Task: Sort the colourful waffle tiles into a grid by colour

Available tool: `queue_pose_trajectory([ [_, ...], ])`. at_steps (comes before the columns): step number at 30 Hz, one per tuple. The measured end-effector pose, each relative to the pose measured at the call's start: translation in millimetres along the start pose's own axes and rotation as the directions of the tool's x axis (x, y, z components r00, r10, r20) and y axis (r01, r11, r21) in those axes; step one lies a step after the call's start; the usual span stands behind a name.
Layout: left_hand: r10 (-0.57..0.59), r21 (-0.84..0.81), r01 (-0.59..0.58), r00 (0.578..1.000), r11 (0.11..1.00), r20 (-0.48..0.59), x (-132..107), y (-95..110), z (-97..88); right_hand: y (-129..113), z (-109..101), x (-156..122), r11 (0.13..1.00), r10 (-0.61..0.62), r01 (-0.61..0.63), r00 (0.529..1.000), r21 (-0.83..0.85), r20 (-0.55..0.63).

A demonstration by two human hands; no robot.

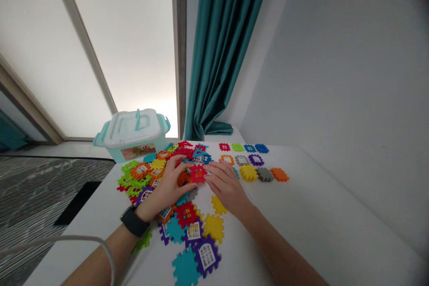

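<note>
A red toothed window tile [197,173] is between my two hands, above the near side of the pile. My left hand [170,184], with a black watch on the wrist, curves its index finger and thumb about the tile's left edge. From the other side, my right hand [228,183] has its fingertips at the tile's right edge; its thumb is hidden. Under and around my left hand lies a pile of interlocking tiles, among them a purple window tile [206,255], a turquoise tile [186,268] and a yellow tile [213,228].
Right of the pile, tiles lie in rows on the white table [301,214], including a blue one [262,148], a grey one [264,174] and an orange one [279,174]. A lidded turquoise box [134,136] stands at the back left. A pale cable [67,237] crosses the lower left.
</note>
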State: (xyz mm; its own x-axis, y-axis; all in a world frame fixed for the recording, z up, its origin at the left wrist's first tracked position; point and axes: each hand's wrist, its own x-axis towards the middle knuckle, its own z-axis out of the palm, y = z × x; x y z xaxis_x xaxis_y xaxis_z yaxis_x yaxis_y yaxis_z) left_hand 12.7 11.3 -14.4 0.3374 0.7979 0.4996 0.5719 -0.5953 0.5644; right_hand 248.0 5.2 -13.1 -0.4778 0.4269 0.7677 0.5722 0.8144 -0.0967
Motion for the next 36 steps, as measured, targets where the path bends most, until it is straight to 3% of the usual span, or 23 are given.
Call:
queue_pose_trajectory([
  [3, -0.012, -0.024, 0.012, 1.0, 1.0, 0.027, -0.1, 2.0, 0.0, -0.9, 0.0, 0.1, 0.998, 0.04, -0.038, 0.999, 0.047, -0.033],
  [6, -0.007, -0.035, 0.009, 0.998, 0.999, 0.068, 0.5, 4.6, -1.8, -3.2, 2.2, -0.9, 0.972, 0.191, -0.183, 0.98, 0.145, -0.049],
  [11, -0.017, -0.096, 0.03, 0.99, 0.995, 0.137, 2.6, 9.6, -7.4, -6.9, 7.7, -2.0, 0.852, 0.448, -0.432, 0.894, 0.296, 0.014],
  [15, -0.043, -0.201, 0.082, 0.981, 0.976, 0.189, 4.7, 11.6, -9.8, -5.4, 10.7, -1.9, 0.751, 0.562, -0.543, 0.824, 0.375, 0.069],
  [20, -0.071, -0.26, 0.113, 0.984, 0.959, 0.166, 6.4, 10.2, -10.0, 0.0, 12.0, -4.0, 0.705, 0.597, -0.57, 0.798, 0.422, 0.081],
  [29, -0.094, -0.246, 0.121, 0.988, 0.962, 0.119, 6.5, 9.9, -10.0, 4.1, 14.5, -7.5, 0.708, 0.603, -0.586, 0.792, 0.394, 0.094],
  [36, -0.026, -0.219, 0.056, 0.99, 0.974, 0.139, 5.9, 9.9, -12.7, 4.9, 17.9, -10.2, 0.692, 0.629, -0.604, 0.773, 0.396, 0.081],
])
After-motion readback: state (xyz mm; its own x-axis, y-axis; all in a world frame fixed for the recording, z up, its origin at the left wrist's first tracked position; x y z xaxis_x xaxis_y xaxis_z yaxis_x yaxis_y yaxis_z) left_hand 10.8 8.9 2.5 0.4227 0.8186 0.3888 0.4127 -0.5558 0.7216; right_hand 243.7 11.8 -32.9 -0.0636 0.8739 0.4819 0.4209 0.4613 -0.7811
